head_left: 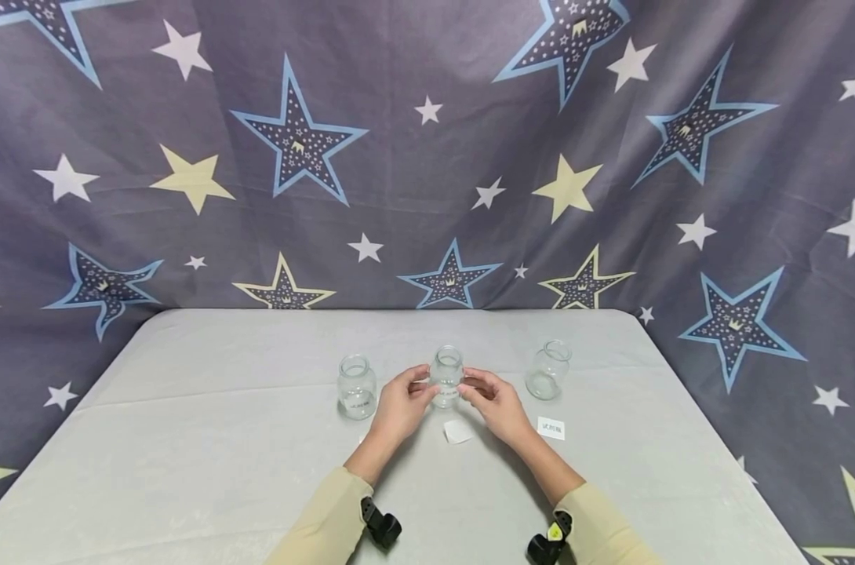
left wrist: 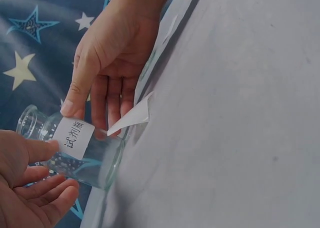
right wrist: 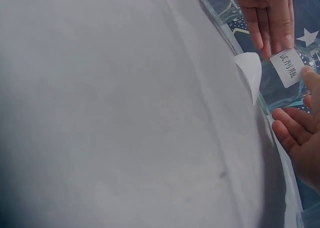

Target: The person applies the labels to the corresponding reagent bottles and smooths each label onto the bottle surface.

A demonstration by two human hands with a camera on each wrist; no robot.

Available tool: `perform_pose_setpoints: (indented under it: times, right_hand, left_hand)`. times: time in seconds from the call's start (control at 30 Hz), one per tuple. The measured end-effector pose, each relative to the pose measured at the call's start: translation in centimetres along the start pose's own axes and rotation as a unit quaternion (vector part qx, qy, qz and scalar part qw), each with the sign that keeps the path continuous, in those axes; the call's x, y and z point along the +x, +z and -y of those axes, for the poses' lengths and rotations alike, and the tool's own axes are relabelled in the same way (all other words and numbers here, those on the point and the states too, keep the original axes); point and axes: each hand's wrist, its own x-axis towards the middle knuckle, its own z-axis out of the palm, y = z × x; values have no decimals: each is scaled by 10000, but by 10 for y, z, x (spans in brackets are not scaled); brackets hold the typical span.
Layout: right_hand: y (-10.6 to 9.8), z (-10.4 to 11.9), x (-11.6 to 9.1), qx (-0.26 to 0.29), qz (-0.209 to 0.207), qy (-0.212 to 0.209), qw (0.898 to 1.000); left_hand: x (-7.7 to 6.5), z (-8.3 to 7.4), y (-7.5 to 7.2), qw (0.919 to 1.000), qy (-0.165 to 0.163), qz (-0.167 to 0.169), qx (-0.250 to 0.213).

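Note:
A clear glass jar (head_left: 446,357) stands upright between both hands. Across its front lies a white label (left wrist: 75,138) with printed characters. My left hand (head_left: 399,410) holds the jar from the left, its thumb at one edge of the label. From the other side my right hand (head_left: 500,410) holds it, thumb on the label's opposite edge and fingers reaching along the glass. In front of the jar a curled piece of white paper (head_left: 458,431) rests on the table.
To the left stands another glass jar (head_left: 357,380) with a label low on its front. A third glass jar (head_left: 549,369) is at the right, and a printed white label (head_left: 551,428) lies before it. The pale tablecloth (head_left: 223,439) meets a starry curtain (head_left: 399,157) behind.

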Motion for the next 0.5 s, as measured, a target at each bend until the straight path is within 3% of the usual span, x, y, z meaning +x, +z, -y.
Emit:
perform_pose_setpoints:
  times: [0.17, 0.5]
  right_hand:
    - [1, 0, 0, 45, -31, 16, 10000]
    - [4, -1, 2, 83, -72, 60, 9999]
  left_hand:
    - [1, 3, 1, 9999, -133, -12, 100]
    - [4, 9, 7, 10000, -74, -50, -25]
